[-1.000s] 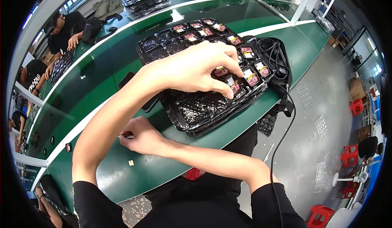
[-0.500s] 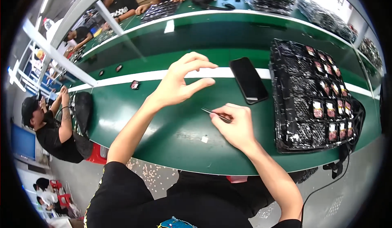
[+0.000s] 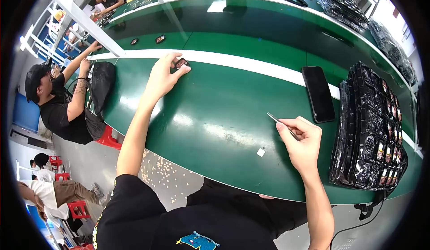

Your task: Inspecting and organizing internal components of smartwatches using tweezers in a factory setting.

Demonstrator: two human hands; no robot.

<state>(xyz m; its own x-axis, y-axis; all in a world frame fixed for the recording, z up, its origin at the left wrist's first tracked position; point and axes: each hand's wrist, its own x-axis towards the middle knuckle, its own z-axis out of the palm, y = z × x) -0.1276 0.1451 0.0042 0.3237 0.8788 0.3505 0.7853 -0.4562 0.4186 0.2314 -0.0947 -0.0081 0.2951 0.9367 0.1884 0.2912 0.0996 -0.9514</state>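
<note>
A small dark rectangular component with a reddish face (image 3: pixel 181 63) is being set down just short of the white stripe (image 3: pixel 251 65) on the green conveyor belt (image 3: pixel 215 115) — pinched between thumb and fingertips of the left hand (image 3: pixel 162 77). Release seems due next. On the near side of that stripe, thin metal tweezers (image 3: pixel 281 123) are held closed-fisted in the right hand (image 3: pixel 302 140) — nothing gripped at their tips.

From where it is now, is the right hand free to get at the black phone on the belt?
Probably yes: the right hand, holding tweezers, sits just beside the black phone, with only bare green belt between them.
</note>
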